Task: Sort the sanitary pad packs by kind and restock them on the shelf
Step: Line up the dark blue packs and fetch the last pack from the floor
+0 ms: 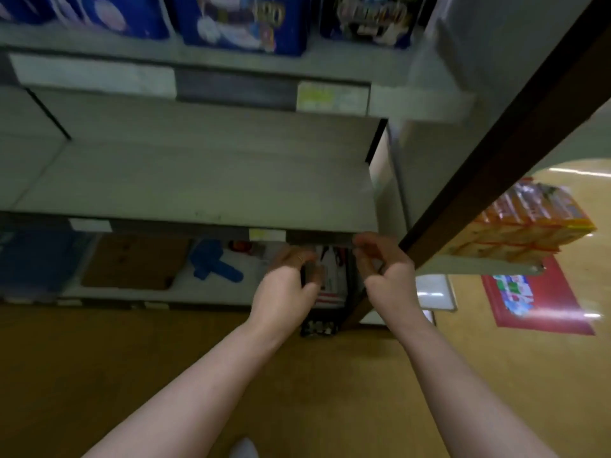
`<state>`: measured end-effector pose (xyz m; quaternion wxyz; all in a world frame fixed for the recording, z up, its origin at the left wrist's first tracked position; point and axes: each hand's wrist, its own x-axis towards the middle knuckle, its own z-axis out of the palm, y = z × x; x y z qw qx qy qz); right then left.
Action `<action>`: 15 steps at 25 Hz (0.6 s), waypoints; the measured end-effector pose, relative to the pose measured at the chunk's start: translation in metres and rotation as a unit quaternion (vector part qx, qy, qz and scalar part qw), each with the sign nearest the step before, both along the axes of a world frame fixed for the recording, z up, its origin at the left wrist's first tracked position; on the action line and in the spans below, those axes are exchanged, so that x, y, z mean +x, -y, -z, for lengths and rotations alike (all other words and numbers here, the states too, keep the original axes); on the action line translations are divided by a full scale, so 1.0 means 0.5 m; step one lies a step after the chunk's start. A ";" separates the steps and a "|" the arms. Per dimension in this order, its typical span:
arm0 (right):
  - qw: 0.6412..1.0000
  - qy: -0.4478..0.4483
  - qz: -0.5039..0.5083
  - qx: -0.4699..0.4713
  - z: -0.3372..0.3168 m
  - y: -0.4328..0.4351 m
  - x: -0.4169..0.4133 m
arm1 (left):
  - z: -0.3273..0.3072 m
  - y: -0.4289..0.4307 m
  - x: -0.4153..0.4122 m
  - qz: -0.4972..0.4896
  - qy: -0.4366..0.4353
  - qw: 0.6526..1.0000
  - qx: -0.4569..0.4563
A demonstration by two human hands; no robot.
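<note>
my left hand (287, 287): fingers curled, pinching the dark pack (325, 292) by its left edge | my right hand (383, 266): fingers loosely curled, gripping nothing, just right of that pack | shelf edge (317, 238) just above my fingertips

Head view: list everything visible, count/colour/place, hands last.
Pad packs: three, blue, rightmost darker, top shelf.
Middle shelf: one, grey-white, below the packs.
Price labels: several, white and yellow, shelf edges.
Cardboard sheet: one, brown, bottom shelf.
Plastic object: one, blue, bottom shelf, kind unclear.
Dark container: one, black, white-red packs inside, under the hands.
Orange packs: one stack, ledge at right.
Mat: one, red, floor at right.
Left hand: at the container's edge, grip unclear.
Right hand: fingers part-curled, nothing seen in it.
</note>
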<state>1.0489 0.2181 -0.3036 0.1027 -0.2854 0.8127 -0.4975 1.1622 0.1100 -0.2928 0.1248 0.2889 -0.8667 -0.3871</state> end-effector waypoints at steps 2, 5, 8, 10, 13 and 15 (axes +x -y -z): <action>1.000 0.012 0.012 0.008 0.066 -0.017 -0.009 | 0.067 -0.016 0.002 -0.023 -0.004 1.000 0.018; 0.999 0.028 0.013 0.031 0.181 -0.048 -0.023 | 0.184 -0.042 0.003 -0.050 0.013 0.997 0.058; 0.999 0.047 0.003 0.016 0.297 -0.065 -0.025 | 0.312 -0.056 0.011 -0.077 0.029 0.992 0.092; 0.997 0.071 0.002 0.017 0.375 -0.061 -0.028 | 0.399 -0.061 0.018 -0.089 0.026 0.991 0.101; 0.996 0.093 0.000 0.014 0.512 -0.053 -0.035 | 0.536 -0.064 0.030 -0.082 0.029 0.988 0.126; 0.994 0.113 0.001 0.005 0.610 -0.050 -0.040 | 0.626 -0.060 0.033 -0.073 0.042 0.988 0.128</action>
